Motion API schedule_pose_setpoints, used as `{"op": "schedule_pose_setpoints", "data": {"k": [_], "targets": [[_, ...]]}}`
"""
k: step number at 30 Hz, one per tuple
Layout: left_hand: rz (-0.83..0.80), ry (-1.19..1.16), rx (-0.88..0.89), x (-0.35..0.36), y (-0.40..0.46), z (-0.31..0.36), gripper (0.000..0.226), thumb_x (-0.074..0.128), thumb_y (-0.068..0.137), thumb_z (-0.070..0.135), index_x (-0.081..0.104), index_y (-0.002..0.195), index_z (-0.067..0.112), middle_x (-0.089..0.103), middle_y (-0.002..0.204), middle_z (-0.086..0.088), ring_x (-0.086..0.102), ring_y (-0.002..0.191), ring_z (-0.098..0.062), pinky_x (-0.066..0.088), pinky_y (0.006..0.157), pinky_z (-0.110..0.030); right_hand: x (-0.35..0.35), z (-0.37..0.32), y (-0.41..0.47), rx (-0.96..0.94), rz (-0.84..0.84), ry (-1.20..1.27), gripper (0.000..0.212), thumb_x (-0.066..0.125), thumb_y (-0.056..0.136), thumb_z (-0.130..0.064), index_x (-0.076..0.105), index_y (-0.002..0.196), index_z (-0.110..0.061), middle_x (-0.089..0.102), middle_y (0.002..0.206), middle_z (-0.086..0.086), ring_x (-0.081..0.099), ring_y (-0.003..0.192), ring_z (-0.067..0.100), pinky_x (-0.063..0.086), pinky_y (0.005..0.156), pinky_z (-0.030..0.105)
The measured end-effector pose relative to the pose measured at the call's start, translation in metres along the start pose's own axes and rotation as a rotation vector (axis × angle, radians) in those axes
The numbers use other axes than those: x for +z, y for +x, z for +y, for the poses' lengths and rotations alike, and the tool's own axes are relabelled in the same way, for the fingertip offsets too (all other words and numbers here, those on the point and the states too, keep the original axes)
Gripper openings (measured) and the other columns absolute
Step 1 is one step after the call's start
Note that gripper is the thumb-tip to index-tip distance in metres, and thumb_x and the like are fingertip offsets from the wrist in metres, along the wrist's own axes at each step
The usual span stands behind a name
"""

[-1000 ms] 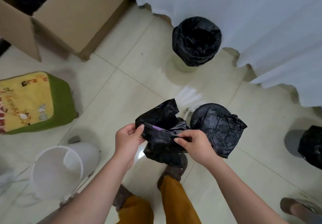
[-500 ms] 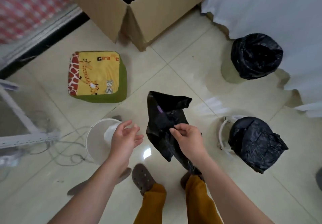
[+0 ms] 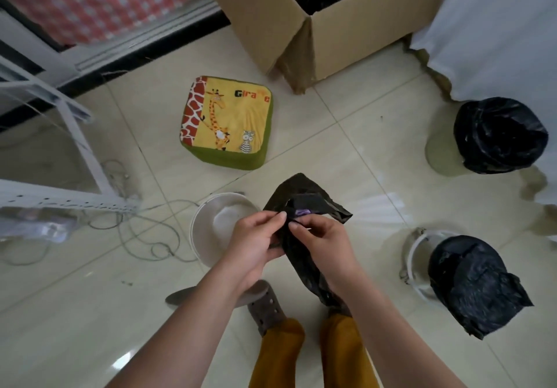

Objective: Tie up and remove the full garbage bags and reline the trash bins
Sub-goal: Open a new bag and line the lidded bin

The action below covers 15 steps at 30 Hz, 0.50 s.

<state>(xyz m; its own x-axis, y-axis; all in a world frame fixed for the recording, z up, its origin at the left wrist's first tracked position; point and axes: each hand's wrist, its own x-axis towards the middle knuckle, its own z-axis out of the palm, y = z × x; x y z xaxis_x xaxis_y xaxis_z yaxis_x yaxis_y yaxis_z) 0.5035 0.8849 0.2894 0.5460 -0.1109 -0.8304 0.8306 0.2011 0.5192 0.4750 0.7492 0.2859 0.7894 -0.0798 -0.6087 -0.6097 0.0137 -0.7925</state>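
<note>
A new black garbage bag with a purple drawstring hangs in front of me. My left hand and my right hand both pinch its upper edge, close together. Just behind my left hand stands an unlined white bin. To the right, a white bin carries a black liner that spills over its rim. Farther back on the right, a greenish bin holds another black bag.
An open cardboard box with dark bags inside stands at the back. A giraffe-print cushion stool sits on the tiles, left of centre. Cables and a white rack lie at left. White cloth hangs at right.
The view has swung left and back. My left hand let go of the bag half a second ago and has now come back to pinch its edge beside my right hand.
</note>
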Motion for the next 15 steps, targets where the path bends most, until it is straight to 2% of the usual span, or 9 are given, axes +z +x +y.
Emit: {"op": "schedule_pose_setpoints", "data": {"k": [3,5,8,10,12,15], "targets": [[0.037,0.03,0.011,-0.014,-0.001,-0.001,0.013,0.062,0.094,0.017,0.069,0.092,0.006,0.073,0.096,-0.014,0.071,0.092,-0.025,0.059,0.072,-0.036,0.006,0.001,-0.002,0.058,0.001,0.035,0.004,0.073,0.084,-0.016,0.073,0.081,-0.014,0.074,0.086,0.006,0.071,0.087,0.023,0.058,0.079,0.037],[0.096,0.05,0.011,-0.024,0.0,-0.001,0.014,0.061,0.094,0.018,0.068,0.092,0.006,0.074,0.092,-0.012,0.072,0.087,-0.024,0.059,0.069,-0.034,0.008,0.001,-0.003,0.096,0.022,0.087,0.011,0.076,0.081,-0.016,0.068,0.078,-0.01,0.074,0.088,0.009,0.072,0.088,0.024,0.059,0.076,0.037],[0.228,0.136,0.036,-0.042,0.005,-0.002,0.013,0.064,0.092,0.02,0.068,0.086,0.008,0.074,0.083,-0.008,0.071,0.078,-0.022,0.059,0.071,-0.035,0.005,0.002,-0.001,0.137,0.104,0.079,0.024,0.077,0.08,-0.015,0.055,0.072,-0.013,0.071,0.084,0.014,0.072,0.084,0.025,0.06,0.067,0.035],[0.289,0.192,0.052,-0.057,0.008,-0.001,0.013,0.068,0.089,0.019,0.067,0.079,0.011,0.071,0.08,-0.007,0.067,0.077,-0.022,0.055,0.078,-0.039,0.0,0.003,0.003,0.175,0.161,0.021,0.027,0.075,0.083,-0.012,0.05,0.073,-0.011,0.064,0.079,0.021,0.068,0.077,0.033,0.057,0.075,0.047],[0.35,0.195,0.064,-0.072,0.01,0.001,0.013,0.07,0.087,0.015,0.065,0.075,0.012,0.068,0.079,-0.008,0.064,0.075,-0.022,0.054,0.077,-0.039,-0.005,0.005,0.007,0.182,0.2,0.009,0.028,0.07,0.086,-0.004,0.047,0.072,-0.011,0.058,0.074,0.018,0.061,0.074,0.032,0.055,0.08,0.052],[0.464,0.184,0.111,-0.092,0.013,0.006,0.015,0.069,0.086,0.005,0.059,0.08,0.015,0.065,0.082,-0.009,0.062,0.079,-0.026,0.054,0.071,-0.039,-0.013,0.007,0.01,0.17,0.22,0.031,0.028,0.056,0.09,0.01,0.047,0.077,-0.013,0.061,0.08,0.015,0.054,0.075,0.029,0.048,0.073,0.044]]}}
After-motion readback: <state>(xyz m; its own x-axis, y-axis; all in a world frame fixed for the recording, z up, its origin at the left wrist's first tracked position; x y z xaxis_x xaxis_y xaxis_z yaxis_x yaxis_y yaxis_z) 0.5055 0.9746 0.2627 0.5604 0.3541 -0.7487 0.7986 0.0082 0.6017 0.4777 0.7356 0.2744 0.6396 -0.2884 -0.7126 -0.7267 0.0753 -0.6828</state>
